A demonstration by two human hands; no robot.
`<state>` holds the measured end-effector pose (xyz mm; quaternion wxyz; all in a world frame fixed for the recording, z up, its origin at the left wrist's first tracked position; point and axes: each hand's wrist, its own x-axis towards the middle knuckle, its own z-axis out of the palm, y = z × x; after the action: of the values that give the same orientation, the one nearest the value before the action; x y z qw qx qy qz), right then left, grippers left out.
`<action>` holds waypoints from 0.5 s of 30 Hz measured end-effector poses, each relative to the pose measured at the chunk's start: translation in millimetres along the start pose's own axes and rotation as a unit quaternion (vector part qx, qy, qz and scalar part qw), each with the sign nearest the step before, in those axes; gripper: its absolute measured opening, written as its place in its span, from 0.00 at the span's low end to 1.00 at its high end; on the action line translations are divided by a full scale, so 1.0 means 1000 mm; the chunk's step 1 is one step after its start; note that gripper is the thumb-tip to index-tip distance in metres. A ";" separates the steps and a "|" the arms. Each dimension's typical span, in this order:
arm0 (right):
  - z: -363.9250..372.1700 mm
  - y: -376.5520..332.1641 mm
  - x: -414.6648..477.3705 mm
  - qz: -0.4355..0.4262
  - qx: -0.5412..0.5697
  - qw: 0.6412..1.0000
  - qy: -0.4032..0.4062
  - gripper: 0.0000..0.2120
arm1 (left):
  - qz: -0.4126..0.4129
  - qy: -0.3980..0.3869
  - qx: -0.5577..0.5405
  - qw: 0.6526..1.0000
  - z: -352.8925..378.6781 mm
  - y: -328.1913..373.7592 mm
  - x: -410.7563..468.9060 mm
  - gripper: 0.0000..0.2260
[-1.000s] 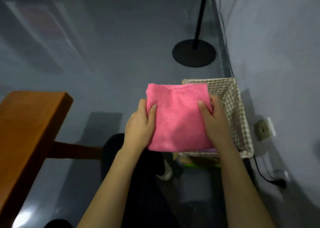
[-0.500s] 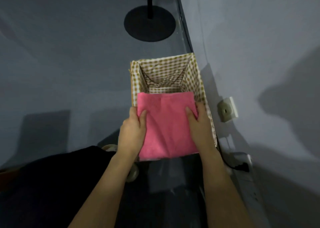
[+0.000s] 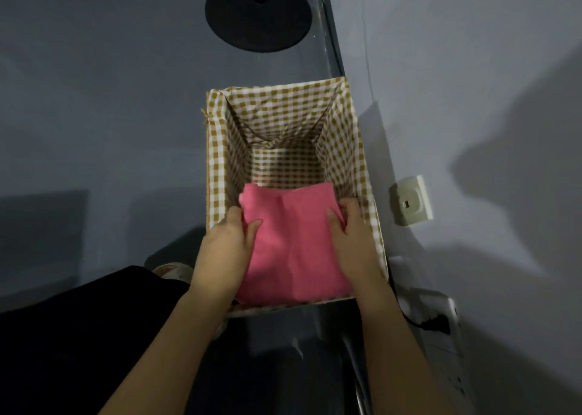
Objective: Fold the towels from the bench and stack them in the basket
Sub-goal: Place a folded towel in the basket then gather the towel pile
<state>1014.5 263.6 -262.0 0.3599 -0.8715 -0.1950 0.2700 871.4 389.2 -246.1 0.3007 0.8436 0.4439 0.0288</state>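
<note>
On the grey floor (image 3: 94, 115), our left hand (image 3: 228, 250) and right hand (image 3: 352, 241) each pinch the folded pink towel (image 3: 293, 244) inside the gingham-lined basket (image 3: 217, 150).

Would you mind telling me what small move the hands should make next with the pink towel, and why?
Probably lower it flat to the bottom and let go. The left hand and right hand grip the folded pink towel by its sides, already inside the basket.
</note>
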 end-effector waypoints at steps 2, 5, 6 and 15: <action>0.003 0.004 0.004 -0.012 -0.020 1.000 0.006 0.09 | 0.002 -0.001 0.005 1.000 0.001 -0.001 0.002 0.18; 0.004 0.003 0.004 -0.024 -0.016 0.999 0.037 0.07 | 0.005 -0.002 0.005 1.000 0.003 0.004 0.004 0.18; 0.004 0.002 0.004 -0.026 -0.006 0.998 0.052 0.06 | 0.006 0.000 0.007 1.000 0.004 0.006 0.003 0.18; 0.013 0.014 0.002 -0.006 -0.230 0.967 -0.106 0.15 | 0.049 -0.083 0.243 0.965 0.011 0.024 -0.011 0.29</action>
<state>1010.0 262.1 -280.9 0.1290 -0.8961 -0.2943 0.3064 885.6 365.1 -240.3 0.1210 0.9115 0.3692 -0.1348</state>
